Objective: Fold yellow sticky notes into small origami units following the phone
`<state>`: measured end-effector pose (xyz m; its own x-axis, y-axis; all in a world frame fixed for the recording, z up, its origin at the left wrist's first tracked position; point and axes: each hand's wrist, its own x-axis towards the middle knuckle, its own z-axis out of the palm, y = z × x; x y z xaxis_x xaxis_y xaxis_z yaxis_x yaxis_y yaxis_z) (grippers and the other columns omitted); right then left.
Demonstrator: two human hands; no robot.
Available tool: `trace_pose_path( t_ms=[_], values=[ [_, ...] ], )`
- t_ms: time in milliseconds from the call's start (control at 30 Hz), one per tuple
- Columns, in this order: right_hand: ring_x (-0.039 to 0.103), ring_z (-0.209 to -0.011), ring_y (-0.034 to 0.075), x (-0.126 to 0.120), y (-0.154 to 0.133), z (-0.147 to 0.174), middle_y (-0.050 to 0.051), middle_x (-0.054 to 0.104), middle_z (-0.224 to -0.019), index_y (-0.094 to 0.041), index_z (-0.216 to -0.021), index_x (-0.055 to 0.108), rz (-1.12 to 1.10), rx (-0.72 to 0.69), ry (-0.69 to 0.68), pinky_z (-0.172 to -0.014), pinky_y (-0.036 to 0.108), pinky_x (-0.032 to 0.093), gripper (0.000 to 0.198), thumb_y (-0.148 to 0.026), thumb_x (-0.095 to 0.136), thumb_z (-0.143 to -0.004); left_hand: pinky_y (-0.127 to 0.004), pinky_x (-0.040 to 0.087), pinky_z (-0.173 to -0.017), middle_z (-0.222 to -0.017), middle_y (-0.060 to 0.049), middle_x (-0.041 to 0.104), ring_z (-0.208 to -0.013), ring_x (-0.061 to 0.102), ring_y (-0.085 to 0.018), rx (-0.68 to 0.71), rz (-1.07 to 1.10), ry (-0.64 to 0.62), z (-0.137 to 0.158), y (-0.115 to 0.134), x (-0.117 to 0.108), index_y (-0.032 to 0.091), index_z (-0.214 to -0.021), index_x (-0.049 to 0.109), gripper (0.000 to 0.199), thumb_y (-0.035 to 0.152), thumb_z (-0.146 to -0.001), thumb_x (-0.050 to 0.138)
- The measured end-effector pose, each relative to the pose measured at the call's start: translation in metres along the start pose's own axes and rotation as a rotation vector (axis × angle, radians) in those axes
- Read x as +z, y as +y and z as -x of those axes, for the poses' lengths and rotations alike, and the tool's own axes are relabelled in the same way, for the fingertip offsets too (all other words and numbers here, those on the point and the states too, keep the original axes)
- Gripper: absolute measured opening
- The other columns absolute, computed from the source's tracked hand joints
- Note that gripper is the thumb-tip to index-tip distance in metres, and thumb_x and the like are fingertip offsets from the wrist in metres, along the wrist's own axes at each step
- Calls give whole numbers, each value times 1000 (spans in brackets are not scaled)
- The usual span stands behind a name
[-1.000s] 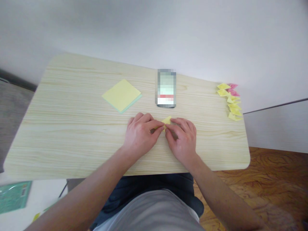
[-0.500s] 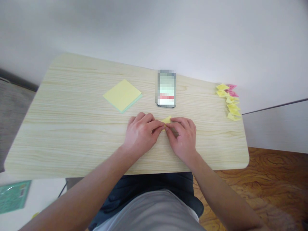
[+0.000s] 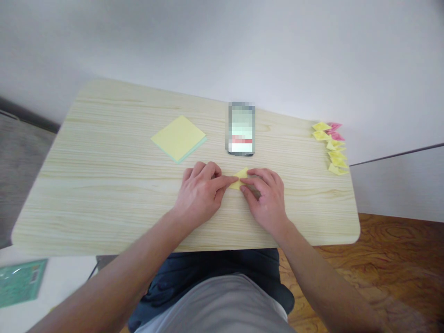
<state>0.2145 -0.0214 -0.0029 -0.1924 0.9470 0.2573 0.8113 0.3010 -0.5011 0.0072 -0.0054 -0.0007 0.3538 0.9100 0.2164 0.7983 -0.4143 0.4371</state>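
A small folded piece of yellow paper [image 3: 236,185] lies on the table between my hands, its middle partly covered by fingertips. From the left, my left hand [image 3: 199,192] presses it with a stretched index finger, the thumb tucked below and the other fingers curled. My right hand [image 3: 266,200] holds its right side, with index fingertip and thumb close together on the paper and another finger at the upper corner. Beyond my left hand rests a stack of square paper [image 3: 179,138], yellow on top and green beneath.
A phone [image 3: 242,128] with a blurred screen lies past my hands on the pale wooden table [image 3: 104,185]. Several yellow folded paper pieces [image 3: 337,158] and pink ones [image 3: 336,132] line the right edge. A green packet [image 3: 22,282] sits on a white surface at lower left.
My left thumb has drawn back from the paper, and the index finger now lies straighter on it. More of the yellow paper shows. My right thumb has opened slightly from the index finger.
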Motion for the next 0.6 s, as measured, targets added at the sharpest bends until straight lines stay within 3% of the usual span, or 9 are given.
trace_pose_path(
  t_ms=[267, 600],
  values=[
    [55, -125, 26, -6, 7, 2, 3, 67, -131, -30, -116, 74, -55, -38, -49, -111, 48, 40, 22, -26, 66, -95, -43, 36, -83, -100, -6, 60, -99, 51, -26, -12, -36, -5, 1, 0, -3, 44, -117, 76, 28, 32, -100, 57],
    [57, -120, 25, -6, 9, -4, 1, 69, -126, -31, -110, 77, -79, -2, -33, -109, 48, 42, 20, -23, 68, -93, -43, 34, -81, -95, -7, 57, -95, 50, -26, -14, -36, -3, -1, -3, -2, 45, -115, 77, 27, 36, -100, 57]
  ],
)
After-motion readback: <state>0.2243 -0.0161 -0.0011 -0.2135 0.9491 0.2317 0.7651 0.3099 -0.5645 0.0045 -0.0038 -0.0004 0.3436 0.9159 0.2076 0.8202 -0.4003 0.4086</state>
